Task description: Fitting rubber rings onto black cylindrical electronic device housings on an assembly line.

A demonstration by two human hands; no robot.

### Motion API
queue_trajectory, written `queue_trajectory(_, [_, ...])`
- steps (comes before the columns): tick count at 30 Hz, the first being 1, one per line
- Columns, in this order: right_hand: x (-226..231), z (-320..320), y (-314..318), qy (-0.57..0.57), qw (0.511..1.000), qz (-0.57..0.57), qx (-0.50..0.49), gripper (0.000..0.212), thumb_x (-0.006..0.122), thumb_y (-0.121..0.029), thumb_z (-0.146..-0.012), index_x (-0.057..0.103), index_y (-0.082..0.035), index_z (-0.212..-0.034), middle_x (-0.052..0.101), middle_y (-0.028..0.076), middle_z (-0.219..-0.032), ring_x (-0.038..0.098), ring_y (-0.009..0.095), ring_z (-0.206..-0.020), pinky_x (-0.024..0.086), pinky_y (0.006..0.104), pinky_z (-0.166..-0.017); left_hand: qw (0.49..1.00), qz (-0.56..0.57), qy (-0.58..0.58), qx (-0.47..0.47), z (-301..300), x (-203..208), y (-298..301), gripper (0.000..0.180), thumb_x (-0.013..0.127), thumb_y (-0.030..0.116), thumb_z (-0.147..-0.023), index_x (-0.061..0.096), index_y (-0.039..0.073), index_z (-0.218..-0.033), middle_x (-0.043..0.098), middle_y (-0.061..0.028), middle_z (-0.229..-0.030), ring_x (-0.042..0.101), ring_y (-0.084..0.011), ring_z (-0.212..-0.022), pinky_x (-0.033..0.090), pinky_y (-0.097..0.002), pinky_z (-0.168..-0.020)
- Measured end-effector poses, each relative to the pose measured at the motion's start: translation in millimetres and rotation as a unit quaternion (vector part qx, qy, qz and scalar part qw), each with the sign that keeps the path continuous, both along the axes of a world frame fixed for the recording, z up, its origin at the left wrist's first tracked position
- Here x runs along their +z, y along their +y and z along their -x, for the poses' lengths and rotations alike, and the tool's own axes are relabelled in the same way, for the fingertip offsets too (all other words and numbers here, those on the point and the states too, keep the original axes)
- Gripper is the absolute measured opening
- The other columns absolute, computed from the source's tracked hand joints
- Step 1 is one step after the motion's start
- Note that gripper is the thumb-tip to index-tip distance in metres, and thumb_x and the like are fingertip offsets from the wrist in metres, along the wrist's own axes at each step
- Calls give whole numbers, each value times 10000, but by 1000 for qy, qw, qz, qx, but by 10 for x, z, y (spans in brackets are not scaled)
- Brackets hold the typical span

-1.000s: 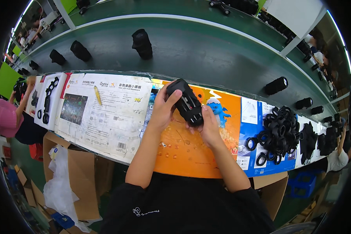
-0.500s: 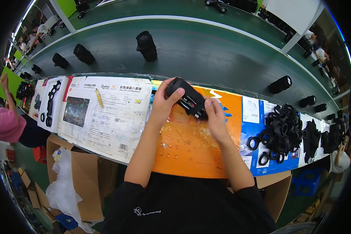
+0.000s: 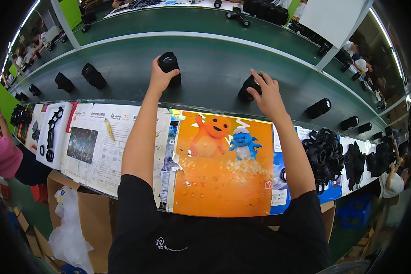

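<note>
On the green belt beyond the table, my left hand (image 3: pixel 159 76) is closed around a black cylindrical housing (image 3: pixel 172 82) with a rounded top, its thumb across the front. Farther right, my right hand (image 3: pixel 270 97) is at a second black cylindrical housing (image 3: pixel 247 89) that stands tilted on the belt. Its fingers are spread, with the thumb in front of the piece and the fingertips by its top; part of that piece is hidden. Both arms reach over the orange printed board (image 3: pixel 223 182).
More black housings stand along the belt, at the left (image 3: pixel 94 76) and right (image 3: pixel 318 108). Black rings (image 3: pixel 323 153) lie heaped on the right of the table. A yellow marker (image 3: pixel 109 129) lies on the white printed board (image 3: pixel 123 160). A pink-capped person sits at left.
Both hands have moved from above the orange board out to the belt and apart. The housing they held together now appears by my right hand; my left has taken hold of another.
</note>
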State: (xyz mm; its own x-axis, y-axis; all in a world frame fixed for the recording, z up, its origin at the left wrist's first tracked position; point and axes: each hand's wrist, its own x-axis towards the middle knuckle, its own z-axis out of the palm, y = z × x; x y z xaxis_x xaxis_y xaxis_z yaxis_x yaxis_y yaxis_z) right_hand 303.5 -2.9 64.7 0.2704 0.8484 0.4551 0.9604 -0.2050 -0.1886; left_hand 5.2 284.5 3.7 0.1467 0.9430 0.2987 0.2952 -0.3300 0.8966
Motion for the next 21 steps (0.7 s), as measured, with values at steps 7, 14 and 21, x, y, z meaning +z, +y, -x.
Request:
queue_trajectory(7, [-49, 280, -630, 98, 988, -103, 54, 465, 718, -100, -1054, 697, -164, -1514, 608, 179, -1560, 578, 392, -1389, 519, 495, -1151, 999, 12, 47, -12, 66, 224, -406, 923, 1023, 324, -777, 558, 37, -1522, 674, -232, -1472, 677, -367, -1353, 566, -434, -1131])
queue_trajectory(14, [-119, 1372, -1102, 182, 967, -73, 161, 598, 735, -43, -1003, 635, -134, -1586, 564, 203, -1558, 566, 418, -1391, 494, 499, -1163, 967, 111, -158, -168, -31, 422, -1853, 736, 1085, 219, -732, 583, 5, -1226, 753, -94, -1076, 743, -162, -971, 625, -317, -885])
queue_trajectory(21, [-573, 1857, -1196, 337, 935, -72, 86, 914, 845, -71, -974, 353, -81, -1744, 447, 271, -1614, 541, 423, -1454, 482, 477, -1201, 882, 310, -295, -197, 48, -55, -2557, 744, 923, 536, -914, 559, 47, -1340, 716, -95, -1211, 714, -132, -1019, 612, -289, -852])
